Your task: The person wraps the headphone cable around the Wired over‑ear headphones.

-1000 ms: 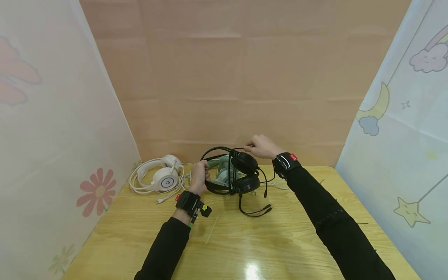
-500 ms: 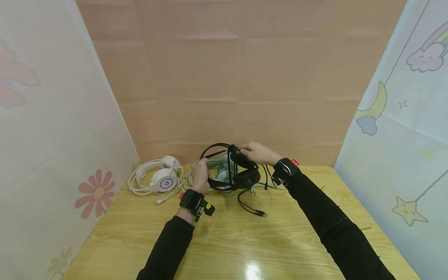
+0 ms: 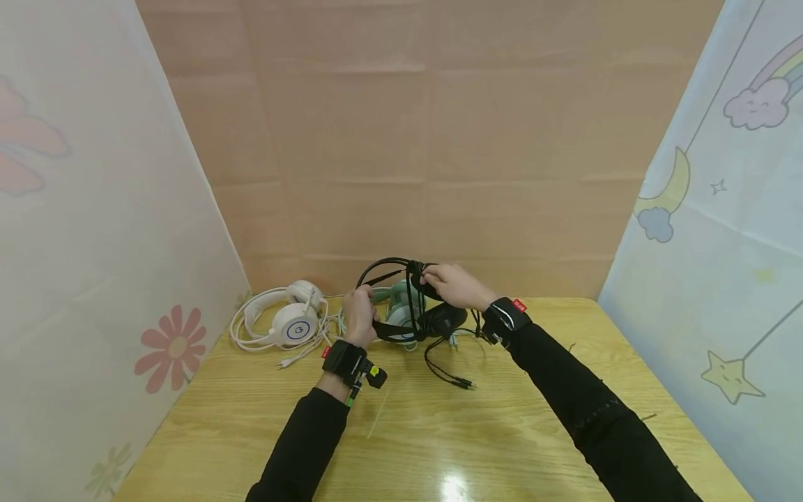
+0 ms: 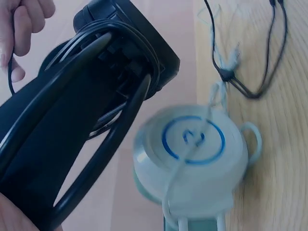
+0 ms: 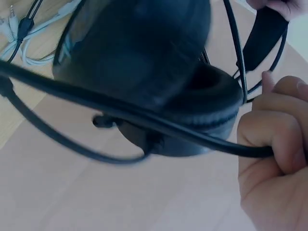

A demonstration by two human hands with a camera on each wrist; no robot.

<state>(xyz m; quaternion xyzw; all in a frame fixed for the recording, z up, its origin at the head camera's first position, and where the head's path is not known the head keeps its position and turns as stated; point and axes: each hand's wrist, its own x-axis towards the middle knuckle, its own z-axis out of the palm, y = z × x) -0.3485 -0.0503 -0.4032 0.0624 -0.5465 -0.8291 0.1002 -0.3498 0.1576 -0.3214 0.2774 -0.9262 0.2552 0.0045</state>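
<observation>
My left hand [image 3: 360, 316] grips the headband of a black headset [image 3: 444, 320], holding it tilted above the tabletop. In the left wrist view, black cable [image 4: 120, 29] is wound in several loops where the headband meets an earcup. My right hand [image 3: 460, 286] is at the far earcup. Its curled fingers pinch a length of the black cable [image 5: 207, 140], seen in the right wrist view. The cable's plug ends [image 3: 463, 383] hang toward the table in front. Behind and below the headset lies a pale green pair of headphones [image 4: 192, 144], partly hidden in the head view.
White headphones [image 3: 297, 323] with a white cord [image 3: 291, 361] lie at the back left of the wooden table [image 3: 251, 432]. A brown paper backdrop [image 3: 351, 139] stands behind. Printed white sheets [image 3: 684, 279] border both sides.
My right hand has come left and down with the cable, from beyond the headset to close against it. The headset has tipped slightly, and its plug ends have shifted left. My left hand keeps its grip.
</observation>
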